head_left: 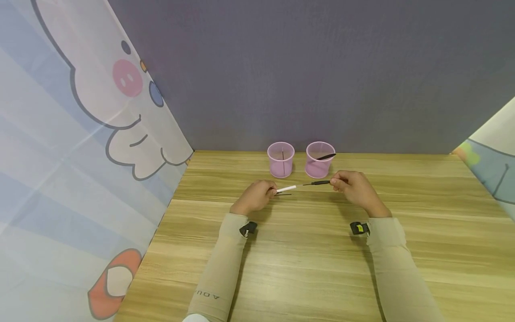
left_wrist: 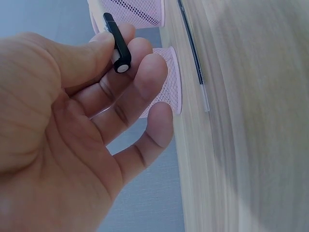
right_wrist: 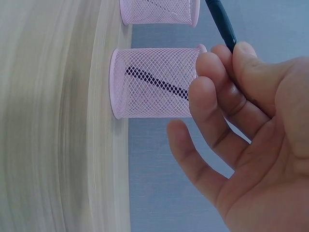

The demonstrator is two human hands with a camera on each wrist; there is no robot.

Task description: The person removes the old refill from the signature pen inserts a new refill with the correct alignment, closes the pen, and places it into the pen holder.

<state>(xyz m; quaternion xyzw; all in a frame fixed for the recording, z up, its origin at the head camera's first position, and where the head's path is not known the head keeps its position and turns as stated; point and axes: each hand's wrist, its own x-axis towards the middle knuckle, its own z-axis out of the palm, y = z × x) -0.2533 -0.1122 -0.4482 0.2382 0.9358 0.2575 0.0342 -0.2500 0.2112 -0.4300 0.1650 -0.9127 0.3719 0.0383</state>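
Observation:
My left hand [head_left: 257,197] pinches a white pen barrel [head_left: 286,189] between thumb and fingers. Its black clip [left_wrist: 121,46] shows in the left wrist view. Opposite it, my right hand [head_left: 354,188] pinches the end of a slim black pen part [head_left: 320,182]. A thin shaft runs from that part toward the barrel's open end; whether they touch is too small to tell. A dark pen refill [left_wrist: 193,48] with a clear end lies on the table near the left hand.
Two pink mesh pen cups stand at the back of the wooden table [head_left: 297,268]. The left cup [head_left: 280,167] holds a thin dark stick; the right cup [head_left: 317,169] has a black pen-like item leaning in it. A grey panel [head_left: 322,80] rises behind them.

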